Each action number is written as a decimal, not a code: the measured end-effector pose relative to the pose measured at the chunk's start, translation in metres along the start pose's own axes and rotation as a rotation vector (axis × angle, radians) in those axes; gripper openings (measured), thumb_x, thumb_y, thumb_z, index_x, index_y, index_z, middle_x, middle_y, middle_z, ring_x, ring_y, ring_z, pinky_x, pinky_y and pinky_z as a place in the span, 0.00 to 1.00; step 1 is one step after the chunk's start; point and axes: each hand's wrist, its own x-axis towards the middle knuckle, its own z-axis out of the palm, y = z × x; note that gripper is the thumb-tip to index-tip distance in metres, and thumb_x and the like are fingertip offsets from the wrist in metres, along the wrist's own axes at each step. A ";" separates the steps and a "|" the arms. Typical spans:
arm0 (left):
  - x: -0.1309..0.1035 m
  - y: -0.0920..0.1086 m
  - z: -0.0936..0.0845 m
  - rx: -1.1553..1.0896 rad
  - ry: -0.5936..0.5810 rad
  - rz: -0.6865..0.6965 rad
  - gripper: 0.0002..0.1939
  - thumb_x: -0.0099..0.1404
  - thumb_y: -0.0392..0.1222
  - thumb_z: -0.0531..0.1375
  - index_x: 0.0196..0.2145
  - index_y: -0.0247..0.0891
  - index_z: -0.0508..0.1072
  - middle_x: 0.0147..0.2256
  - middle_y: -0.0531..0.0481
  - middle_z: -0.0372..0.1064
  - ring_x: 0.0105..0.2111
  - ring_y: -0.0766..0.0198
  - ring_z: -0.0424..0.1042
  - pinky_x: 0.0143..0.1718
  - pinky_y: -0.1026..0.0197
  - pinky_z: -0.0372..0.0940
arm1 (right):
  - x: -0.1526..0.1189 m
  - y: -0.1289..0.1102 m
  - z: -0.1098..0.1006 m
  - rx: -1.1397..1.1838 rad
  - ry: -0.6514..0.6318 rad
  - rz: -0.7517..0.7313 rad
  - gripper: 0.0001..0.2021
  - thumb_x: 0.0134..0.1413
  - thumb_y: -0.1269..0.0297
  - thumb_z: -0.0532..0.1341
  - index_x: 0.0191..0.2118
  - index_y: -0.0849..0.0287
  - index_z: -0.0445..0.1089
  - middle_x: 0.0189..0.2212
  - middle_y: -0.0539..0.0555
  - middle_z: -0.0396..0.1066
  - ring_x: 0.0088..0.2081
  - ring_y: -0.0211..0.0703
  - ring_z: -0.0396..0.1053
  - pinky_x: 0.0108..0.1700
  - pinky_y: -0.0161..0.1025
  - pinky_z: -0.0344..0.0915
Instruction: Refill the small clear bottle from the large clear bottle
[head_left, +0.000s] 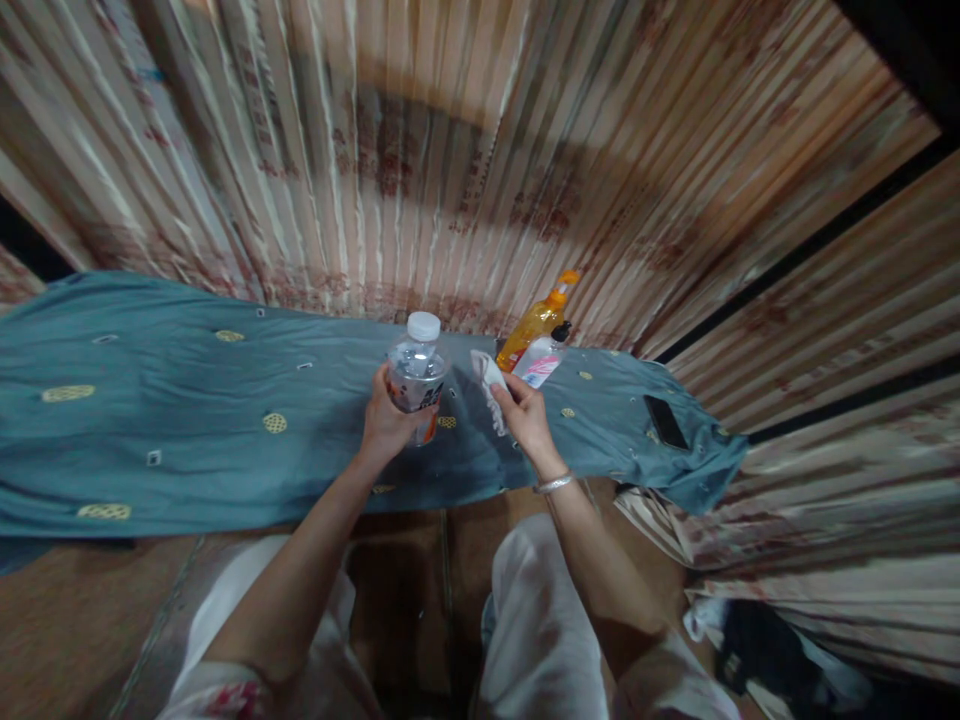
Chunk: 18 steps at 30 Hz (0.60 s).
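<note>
My left hand [391,415] is wrapped round a clear plastic bottle [418,372] with a white cap and a printed label. The bottle stands nearly upright over the cloth-covered table. In my right hand [527,408] a crumpled white cloth [489,388] is pinched between thumb and fingers, a short way right of the bottle and apart from it. Just behind that hand are an orange pump bottle [531,332] and a white bottle with a black top [541,358], both leaning to the right in the view.
A blue-green cloth with yellow patterns [195,400] covers the long narrow table. A black phone [665,421] lies near its right end. Pleated curtains [420,180] hang close behind and to the right. Dark items [765,645] lie on the floor at lower right.
</note>
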 end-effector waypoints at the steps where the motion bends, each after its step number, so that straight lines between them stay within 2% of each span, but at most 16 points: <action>1: -0.001 0.001 0.001 -0.017 -0.005 -0.008 0.46 0.39 0.44 0.74 0.55 0.38 0.60 0.49 0.42 0.70 0.48 0.49 0.72 0.50 0.49 0.66 | 0.002 -0.011 0.000 0.173 0.087 -0.051 0.20 0.65 0.58 0.52 0.56 0.62 0.68 0.50 0.56 0.75 0.49 0.45 0.73 0.52 0.40 0.69; 3: -0.004 0.002 0.004 -0.056 -0.032 -0.018 0.45 0.39 0.44 0.74 0.54 0.38 0.62 0.47 0.43 0.71 0.45 0.49 0.73 0.47 0.49 0.66 | 0.002 -0.033 0.004 0.406 0.209 -0.177 0.21 0.62 0.55 0.56 0.56 0.59 0.68 0.53 0.57 0.73 0.53 0.47 0.71 0.57 0.43 0.66; 4: -0.005 0.002 0.006 -0.077 -0.052 -0.021 0.45 0.39 0.44 0.74 0.54 0.39 0.62 0.46 0.44 0.71 0.43 0.50 0.73 0.46 0.50 0.67 | 0.001 -0.044 0.007 0.446 0.221 -0.235 0.22 0.62 0.54 0.57 0.58 0.58 0.67 0.56 0.57 0.71 0.56 0.47 0.69 0.60 0.45 0.63; 7: -0.008 0.003 0.010 -0.155 -0.112 -0.029 0.42 0.39 0.44 0.73 0.53 0.39 0.65 0.42 0.47 0.72 0.41 0.51 0.73 0.44 0.51 0.67 | 0.001 -0.069 0.017 0.433 0.236 -0.342 0.22 0.63 0.53 0.55 0.59 0.56 0.66 0.60 0.57 0.65 0.63 0.47 0.60 0.65 0.46 0.56; 9: -0.009 0.003 0.011 -0.222 -0.147 -0.035 0.40 0.40 0.45 0.73 0.51 0.39 0.66 0.42 0.48 0.72 0.42 0.52 0.72 0.46 0.52 0.66 | 0.007 -0.075 0.022 0.441 0.210 -0.358 0.21 0.64 0.52 0.53 0.56 0.56 0.67 0.59 0.57 0.66 0.62 0.47 0.61 0.65 0.45 0.57; 11: -0.010 0.004 0.012 -0.298 -0.188 -0.048 0.40 0.39 0.46 0.73 0.50 0.38 0.66 0.43 0.47 0.72 0.43 0.52 0.72 0.47 0.52 0.66 | 0.018 -0.073 0.024 0.518 0.173 -0.306 0.20 0.63 0.50 0.54 0.52 0.56 0.71 0.53 0.55 0.71 0.56 0.47 0.67 0.61 0.45 0.61; 13: -0.011 0.006 0.011 -0.373 -0.237 -0.077 0.40 0.37 0.46 0.73 0.49 0.36 0.67 0.43 0.46 0.73 0.43 0.52 0.72 0.47 0.51 0.66 | 0.030 -0.065 0.023 0.657 0.100 -0.188 0.20 0.60 0.48 0.56 0.47 0.57 0.73 0.46 0.54 0.76 0.50 0.46 0.71 0.56 0.43 0.66; 16: -0.018 0.011 0.010 -0.458 -0.320 -0.134 0.37 0.37 0.45 0.74 0.46 0.35 0.69 0.41 0.46 0.75 0.42 0.51 0.74 0.46 0.50 0.68 | 0.048 -0.053 0.019 0.896 -0.088 0.040 0.22 0.54 0.44 0.61 0.42 0.58 0.75 0.37 0.52 0.79 0.43 0.46 0.75 0.49 0.42 0.70; 18: -0.023 0.013 0.009 -0.496 -0.381 -0.164 0.33 0.39 0.45 0.74 0.44 0.34 0.71 0.40 0.46 0.76 0.40 0.52 0.75 0.45 0.50 0.69 | 0.056 -0.047 0.016 1.019 -0.229 0.143 0.22 0.51 0.42 0.62 0.39 0.58 0.75 0.33 0.52 0.80 0.42 0.47 0.76 0.47 0.42 0.72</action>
